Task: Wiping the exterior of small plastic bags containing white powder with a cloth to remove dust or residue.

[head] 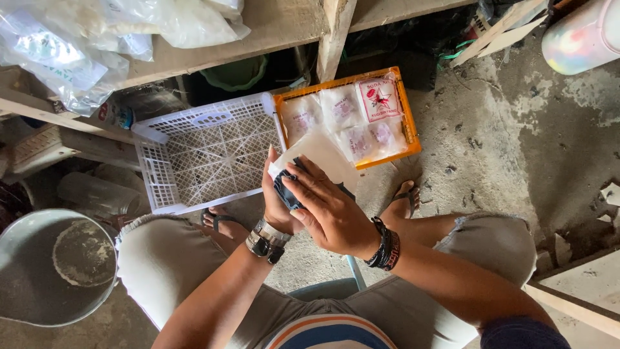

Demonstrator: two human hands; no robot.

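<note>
My left hand [276,205] and my right hand [330,210] hold one clear plastic packet of white powder [318,154] between them, above my knees. The right hand lies on top with fingers spread over a dark patch on the packet. The left hand supports it from beneath. Just beyond the packet sits an orange crate [408,123] holding several similar white powder packets [361,119]. An empty white lattice crate [205,152] stands to the left of the orange one.
A round metal basin [55,268] sits at the lower left. Wooden shelving [271,29] with plastic bags [84,39] runs across the top. Rough concrete floor [504,129] spreads to the right, with a pale drum [584,35] and wooden planks [581,291].
</note>
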